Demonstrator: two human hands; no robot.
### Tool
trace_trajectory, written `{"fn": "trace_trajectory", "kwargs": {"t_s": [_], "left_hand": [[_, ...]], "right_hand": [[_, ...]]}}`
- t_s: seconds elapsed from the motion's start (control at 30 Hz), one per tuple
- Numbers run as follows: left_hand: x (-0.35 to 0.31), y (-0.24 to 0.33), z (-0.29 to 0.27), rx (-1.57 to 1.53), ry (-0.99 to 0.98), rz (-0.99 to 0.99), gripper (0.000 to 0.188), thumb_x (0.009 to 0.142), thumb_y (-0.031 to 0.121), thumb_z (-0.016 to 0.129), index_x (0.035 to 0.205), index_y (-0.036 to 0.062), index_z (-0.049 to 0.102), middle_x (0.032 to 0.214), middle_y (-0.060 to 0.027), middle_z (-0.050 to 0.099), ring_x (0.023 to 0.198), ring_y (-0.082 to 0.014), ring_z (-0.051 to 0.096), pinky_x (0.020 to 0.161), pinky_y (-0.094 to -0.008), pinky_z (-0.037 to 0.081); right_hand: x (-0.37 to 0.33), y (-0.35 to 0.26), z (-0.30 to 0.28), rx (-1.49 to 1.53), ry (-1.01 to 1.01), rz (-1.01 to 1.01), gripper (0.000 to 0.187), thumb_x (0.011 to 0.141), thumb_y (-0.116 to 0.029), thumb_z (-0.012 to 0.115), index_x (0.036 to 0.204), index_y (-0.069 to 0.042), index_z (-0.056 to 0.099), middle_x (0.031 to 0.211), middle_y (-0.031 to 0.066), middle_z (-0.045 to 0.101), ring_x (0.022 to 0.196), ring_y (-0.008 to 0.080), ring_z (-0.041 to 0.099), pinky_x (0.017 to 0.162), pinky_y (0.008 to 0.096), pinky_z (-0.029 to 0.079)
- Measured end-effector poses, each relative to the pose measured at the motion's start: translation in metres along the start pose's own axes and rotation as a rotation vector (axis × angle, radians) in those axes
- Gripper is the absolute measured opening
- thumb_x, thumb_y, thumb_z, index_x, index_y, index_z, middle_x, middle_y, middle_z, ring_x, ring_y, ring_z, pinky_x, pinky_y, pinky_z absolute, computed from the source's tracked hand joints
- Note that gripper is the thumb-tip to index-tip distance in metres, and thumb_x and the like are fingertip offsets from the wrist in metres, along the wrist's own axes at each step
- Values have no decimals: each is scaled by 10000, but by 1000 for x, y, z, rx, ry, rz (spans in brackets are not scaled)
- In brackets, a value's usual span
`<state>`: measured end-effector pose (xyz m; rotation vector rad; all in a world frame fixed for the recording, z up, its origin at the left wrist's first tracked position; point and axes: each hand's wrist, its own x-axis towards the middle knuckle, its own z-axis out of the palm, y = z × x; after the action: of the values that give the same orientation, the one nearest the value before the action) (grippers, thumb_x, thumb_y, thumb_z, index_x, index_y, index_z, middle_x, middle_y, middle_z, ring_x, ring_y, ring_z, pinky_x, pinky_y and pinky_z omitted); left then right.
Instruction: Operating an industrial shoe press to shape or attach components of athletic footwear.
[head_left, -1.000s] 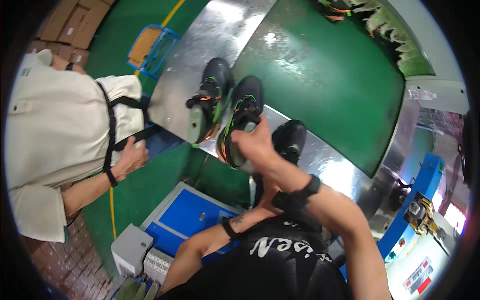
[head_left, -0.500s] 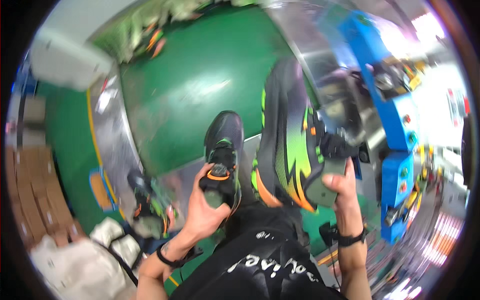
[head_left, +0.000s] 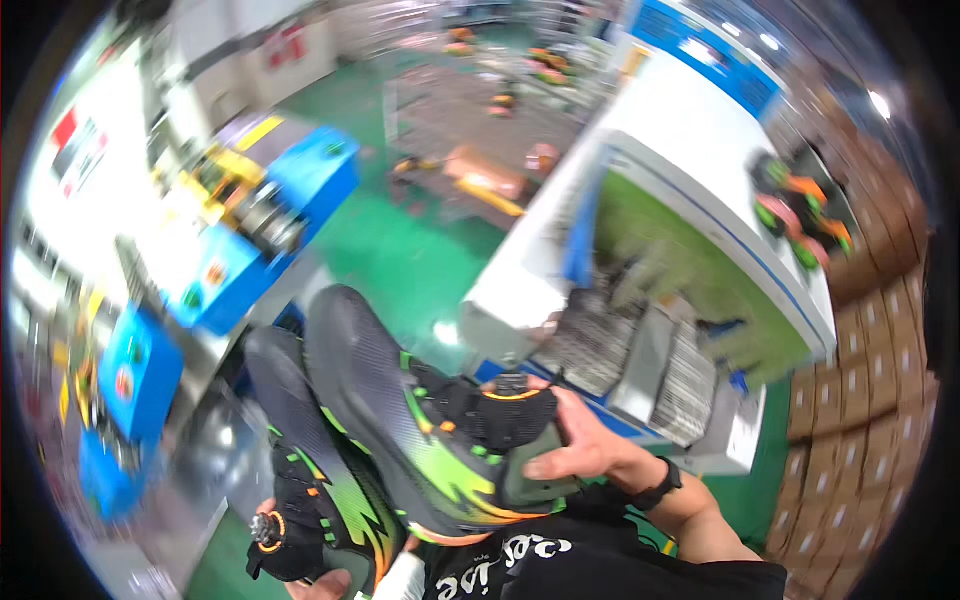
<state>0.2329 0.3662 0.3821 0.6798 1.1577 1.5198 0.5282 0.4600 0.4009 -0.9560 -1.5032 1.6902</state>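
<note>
Side by side in front of my body are two black sneakers with green and orange flame patterns and lacing dials. The nearer-right sneaker is gripped by my right hand at its ankle opening, thumb on the grey-green last that fills the heel opening. My left hand shows only partly at the lower edge, closed round the heel end of the other sneaker. Both toes point up and to the left, and the two shoes seem to touch along their sides.
Blue machine boxes with buttons line the left. To the right stands a white machine with a green interior and metal racks; colourful shoe parts lie on its top. Brown cartons are stacked at the far right.
My view has swung from the floor and bench towards the white machine. The two sneakers, earlier apart, are now close together, still in my hands and tilted to the left.
</note>
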Motion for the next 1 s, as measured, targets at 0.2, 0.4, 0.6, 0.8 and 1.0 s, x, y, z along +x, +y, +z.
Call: {"fn": "trace_trajectory", "kwargs": {"t_s": [0.2, 0.4, 0.6, 0.8, 1.0], "left_hand": [[6, -19, 136, -110, -461, -420, 949, 498, 19, 632, 1397, 15, 330, 1270, -178, 504, 1150, -339, 538, 1005, -440, 448], [21, -50, 242, -30, -671, -629, 856, 527, -88, 547, 1358, 4, 367, 1254, -192, 512, 1144, -337, 541, 1005, -423, 440], [81, -128, 339, 692, -952, -136, 695, 589, -2, 670, 1252, 8, 463, 1068, -110, 577, 967, -208, 574, 865, -316, 469], [78, -154, 371, 738, -912, 119, 752, 678, 128, 675, 1348, -44, 381, 1219, -205, 543, 1126, -287, 541, 993, -351, 410], [77, -107, 258, 618, -922, 328, 477, 777, 49, 621, 1246, 23, 538, 1219, -131, 593, 1118, -239, 586, 969, -344, 453]], "right_hand": [[-194, -21, -84, 84, 774, 31, 754, 574, -141, 751, 1254, 50, 488, 1109, 74, 603, 1022, 161, 563, 937, 302, 430], [-254, 9, -108, -150, 1458, 185, 558, 660, -62, 630, 1192, 52, 508, 1040, 115, 628, 959, 216, 605, 882, 326, 465], [-228, 32, -161, -608, 1569, 208, 723, 677, -175, 657, 1320, 50, 416, 1054, 305, 609, 986, 438, 605, 858, 418, 485], [-229, 45, -159, -729, 1783, -34, 585, 721, -131, 641, 1256, 42, 479, 1052, 233, 637, 954, 332, 634, 875, 393, 481], [-81, -5, -80, -370, 1148, -628, 217, 881, 27, 548, 1095, 48, 577, 1090, 166, 629, 1035, 256, 610, 897, 347, 490]]}}
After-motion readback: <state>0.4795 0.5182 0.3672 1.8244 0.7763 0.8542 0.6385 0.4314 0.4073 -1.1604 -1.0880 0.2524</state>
